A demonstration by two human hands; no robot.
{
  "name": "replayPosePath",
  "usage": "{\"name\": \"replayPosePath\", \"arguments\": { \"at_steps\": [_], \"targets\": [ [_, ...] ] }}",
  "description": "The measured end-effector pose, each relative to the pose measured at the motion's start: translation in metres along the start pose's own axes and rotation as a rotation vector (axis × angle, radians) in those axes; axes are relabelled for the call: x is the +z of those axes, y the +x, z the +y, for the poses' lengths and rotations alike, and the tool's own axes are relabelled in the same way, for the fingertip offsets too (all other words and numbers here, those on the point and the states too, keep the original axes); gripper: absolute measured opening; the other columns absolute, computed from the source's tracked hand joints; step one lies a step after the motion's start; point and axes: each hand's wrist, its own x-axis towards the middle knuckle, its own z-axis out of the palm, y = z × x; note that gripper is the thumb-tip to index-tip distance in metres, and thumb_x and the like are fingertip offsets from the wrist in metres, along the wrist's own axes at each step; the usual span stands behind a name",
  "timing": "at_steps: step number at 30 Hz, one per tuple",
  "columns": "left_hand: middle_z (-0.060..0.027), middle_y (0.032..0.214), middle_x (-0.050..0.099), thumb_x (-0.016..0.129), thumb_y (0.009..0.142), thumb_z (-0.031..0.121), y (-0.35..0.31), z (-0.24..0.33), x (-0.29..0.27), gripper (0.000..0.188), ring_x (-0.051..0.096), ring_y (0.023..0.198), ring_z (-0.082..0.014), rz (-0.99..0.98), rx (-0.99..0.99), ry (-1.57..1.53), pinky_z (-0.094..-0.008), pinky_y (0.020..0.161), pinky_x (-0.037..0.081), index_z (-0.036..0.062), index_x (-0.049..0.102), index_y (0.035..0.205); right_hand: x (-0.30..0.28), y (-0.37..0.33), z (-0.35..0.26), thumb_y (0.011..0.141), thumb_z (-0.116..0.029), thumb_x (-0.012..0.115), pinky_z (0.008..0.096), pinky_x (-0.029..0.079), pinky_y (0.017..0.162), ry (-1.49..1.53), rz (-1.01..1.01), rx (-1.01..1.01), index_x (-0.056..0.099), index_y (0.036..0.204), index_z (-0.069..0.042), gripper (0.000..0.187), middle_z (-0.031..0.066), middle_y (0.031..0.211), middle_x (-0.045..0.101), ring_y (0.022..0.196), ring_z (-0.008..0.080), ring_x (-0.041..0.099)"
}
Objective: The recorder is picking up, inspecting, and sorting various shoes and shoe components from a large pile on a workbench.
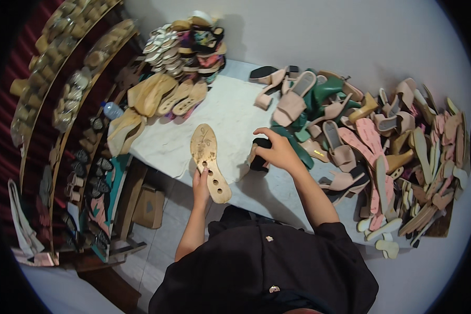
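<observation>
My left hand (199, 187) is closed around the waist of a wooden shoe sole (205, 145), held upright in front of me near the table's front edge. The sole is pale tan with dark smudges, and several round holes run down its narrower end. To the right, my right hand (277, 153) has thumb and fingers curved round a small black piece with a tan side (258, 161), at the table's edge. What kind of piece that is, I cannot make out; the hand partly covers it.
A white cloth (222, 104) covers part of the table. Pink, green and beige sandals (290, 107) are heaped at right, beside a pile of loose soles (429, 167). Stacked sandals (162, 49) and wooden soles (191, 97) stand at back left. Shelves with wrapped heels (52, 68) line the left.
</observation>
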Motion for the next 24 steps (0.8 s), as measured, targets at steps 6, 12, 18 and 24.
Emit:
{"name": "replayPosePath", "arguments": {
  "at_steps": [6,12,18,24],
  "targets": [
    [-0.0053,0.103,0.059,0.049,0.093,0.025,0.025,0.001,-0.034,0.037,0.055,0.091,-0.0110,-0.048,0.030,-0.017,-0.0238,0.080,0.043,-0.0006,0.050,0.119,0.046,0.081,0.024,0.062,-0.031,0.071,0.0340,0.049,0.068,-0.264,-0.077,-0.148,0.055,0.109,-0.007,0.056,0.0155,0.081,0.062,0.076,0.0251,0.062],
    [-0.0046,0.106,0.058,0.049,0.093,0.024,0.062,0.012,-0.067,0.037,0.054,0.094,-0.0106,-0.056,0.025,-0.079,-0.0242,0.082,0.042,-0.0004,0.050,0.121,0.036,0.097,0.040,0.051,-0.034,0.084,0.0303,0.033,0.093,-0.299,-0.363,-0.366,0.047,0.117,-0.009,0.079,0.0098,0.111,0.046,0.106,0.0236,0.044],
    [-0.0043,0.100,0.059,0.052,0.091,0.020,0.119,0.050,-0.124,0.036,0.054,0.088,-0.0101,-0.134,0.038,-0.100,-0.0240,0.078,0.043,-0.0004,0.050,0.121,0.074,0.092,0.032,0.052,-0.027,0.086,0.0272,0.036,0.087,-0.071,-0.440,-0.089,0.039,0.120,-0.012,0.084,0.0054,0.104,0.045,0.099,0.0174,0.044],
    [-0.0042,0.088,0.060,0.057,0.087,0.021,0.187,0.074,-0.165,0.040,0.056,0.079,-0.0107,-0.102,0.100,0.019,-0.0234,0.072,0.043,-0.0004,0.050,0.120,0.129,0.108,0.017,0.053,-0.023,0.081,0.0281,0.039,0.086,-0.114,-0.124,0.023,0.041,0.119,-0.008,0.079,0.0088,0.101,0.050,0.094,0.0193,0.049]
  ]
}}
